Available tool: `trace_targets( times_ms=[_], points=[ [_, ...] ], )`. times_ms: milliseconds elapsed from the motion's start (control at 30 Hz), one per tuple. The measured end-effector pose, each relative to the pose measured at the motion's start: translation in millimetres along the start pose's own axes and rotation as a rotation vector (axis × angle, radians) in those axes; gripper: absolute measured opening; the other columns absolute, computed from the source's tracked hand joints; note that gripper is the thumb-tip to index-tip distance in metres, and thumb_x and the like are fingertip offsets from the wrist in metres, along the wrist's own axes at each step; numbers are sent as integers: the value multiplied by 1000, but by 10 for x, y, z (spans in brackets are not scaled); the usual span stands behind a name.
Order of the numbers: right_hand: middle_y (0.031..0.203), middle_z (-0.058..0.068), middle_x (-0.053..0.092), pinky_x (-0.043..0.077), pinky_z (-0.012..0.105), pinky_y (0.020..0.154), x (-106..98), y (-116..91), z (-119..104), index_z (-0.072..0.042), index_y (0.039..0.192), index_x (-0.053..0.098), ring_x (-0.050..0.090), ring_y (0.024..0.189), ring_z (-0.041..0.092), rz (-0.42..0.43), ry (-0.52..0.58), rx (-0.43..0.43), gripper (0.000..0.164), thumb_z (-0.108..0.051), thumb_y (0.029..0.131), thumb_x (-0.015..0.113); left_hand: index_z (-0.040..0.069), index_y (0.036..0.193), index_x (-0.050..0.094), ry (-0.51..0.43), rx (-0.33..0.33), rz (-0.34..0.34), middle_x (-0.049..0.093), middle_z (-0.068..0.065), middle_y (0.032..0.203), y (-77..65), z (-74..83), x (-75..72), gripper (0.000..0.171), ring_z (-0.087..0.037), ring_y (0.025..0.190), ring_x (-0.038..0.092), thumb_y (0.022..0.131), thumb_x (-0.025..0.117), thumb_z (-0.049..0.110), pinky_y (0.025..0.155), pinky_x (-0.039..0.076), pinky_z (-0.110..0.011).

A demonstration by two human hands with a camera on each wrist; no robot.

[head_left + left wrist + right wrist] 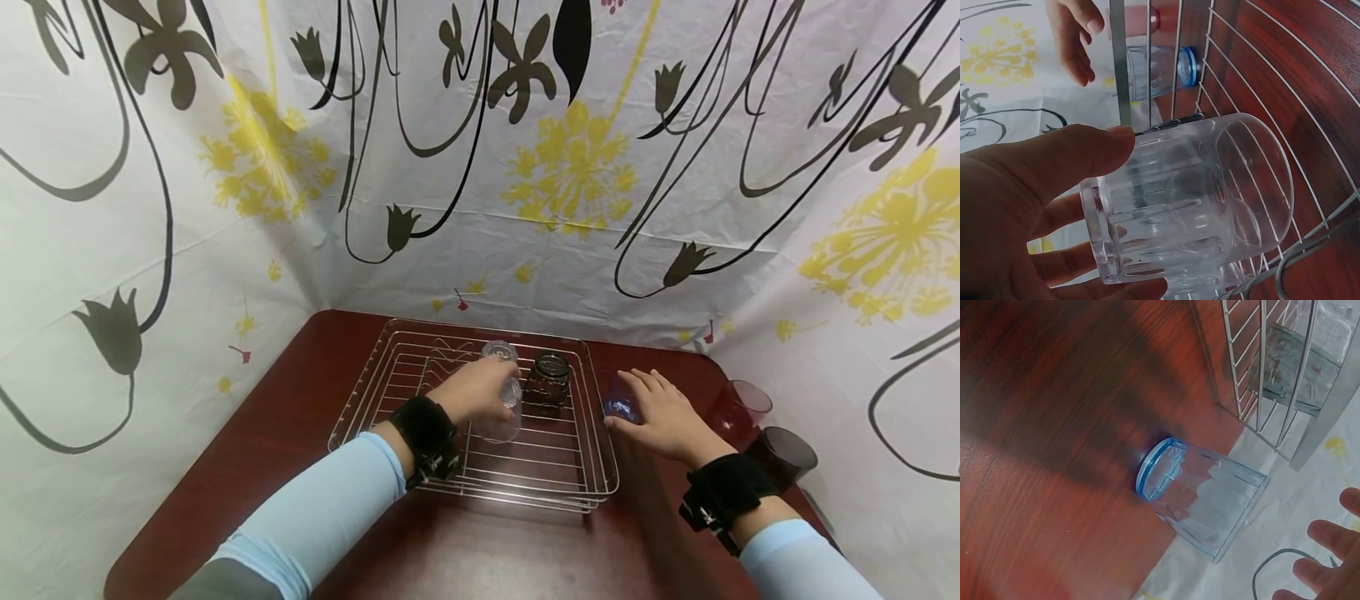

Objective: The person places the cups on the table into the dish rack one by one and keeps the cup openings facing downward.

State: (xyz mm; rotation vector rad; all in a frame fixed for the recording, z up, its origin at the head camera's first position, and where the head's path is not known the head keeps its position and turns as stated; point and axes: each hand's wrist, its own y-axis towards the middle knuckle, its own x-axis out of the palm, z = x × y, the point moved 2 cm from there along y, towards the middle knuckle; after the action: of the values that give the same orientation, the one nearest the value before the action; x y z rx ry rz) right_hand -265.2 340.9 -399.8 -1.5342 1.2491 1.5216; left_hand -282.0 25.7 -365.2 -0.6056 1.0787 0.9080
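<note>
A clear cup [1191,200] hangs upside down over the wire rack [1310,212], its rim toward the wires. My left hand [480,392] grips it around the base, thumb on one side and fingers on the other. Just outside the rack's right side, a blue-tinted cup [1200,494] stands upright on the table. My right hand [660,417] is beside and above this cup with its fingers spread; in the right wrist view the fingertips [1329,537] are apart from it.
Inside the rack, a dark grey-green cup [550,379] and another clear cup [498,350] stand upside down. A red cup [738,408] and a dark cup [783,454] stand at the table's right. Patterned curtains [525,275] enclose the table [262,425].
</note>
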Motion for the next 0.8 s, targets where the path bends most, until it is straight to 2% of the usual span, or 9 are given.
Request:
trace_targets(
  times_ms=[133,567,800],
  points=[
    [152,27,39,26,72,109,3,-17,-11,-4,151,39,27,141,55,0,-5,4,86,-62,91,61,16,131,60,4,6,-1,64,-4,127,40,-32,20,61,-21,112,62,77,86,27,93,54,-39],
    [151,26,40,25,77,105,10,-59,16,-6,150,41,29,141,54,8,-15,22,84,-60,90,64,16,135,59,7,-18,-12,62,-5,130,123,-78,83,64,-22,111,62,79,85,29,90,55,-38],
    [153,28,37,22,76,108,-14,-92,37,-7,152,37,26,142,55,-23,7,34,76,-35,88,67,12,134,60,43,2,-23,63,-6,127,121,-68,78,64,-23,111,62,78,86,29,94,53,-40]
  ],
)
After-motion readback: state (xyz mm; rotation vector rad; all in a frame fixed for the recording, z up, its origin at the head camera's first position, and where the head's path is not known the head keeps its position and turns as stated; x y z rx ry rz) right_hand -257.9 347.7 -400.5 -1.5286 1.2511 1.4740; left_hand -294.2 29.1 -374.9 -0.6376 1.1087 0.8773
